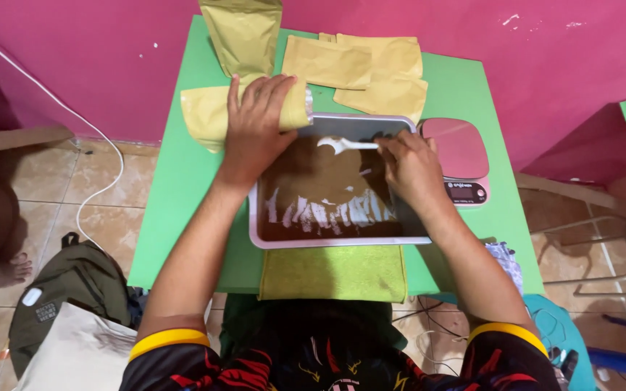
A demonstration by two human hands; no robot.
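The right hand pinches the handle of a white spoon, fingers closed on it, bowl pointing to 9 o'clock. The spoon hangs over the tray, above the brown powder that fills most of it; pale scrape marks show at the powder's 6 o'clock edge.

The left hand is wrapped over a tan pouch, fingers curled round its open end, which sits at the tray's 11 o'clock corner. The pouch lies flat on the green table.

At 12 o'clock from the tray, more pouches lie flat and one bag stands upright against the pink wall. A pink scale touches the tray at 3 o'clock. A green cloth lies just at 6 o'clock of the tray. On the floor at 8 o'clock is a backpack.
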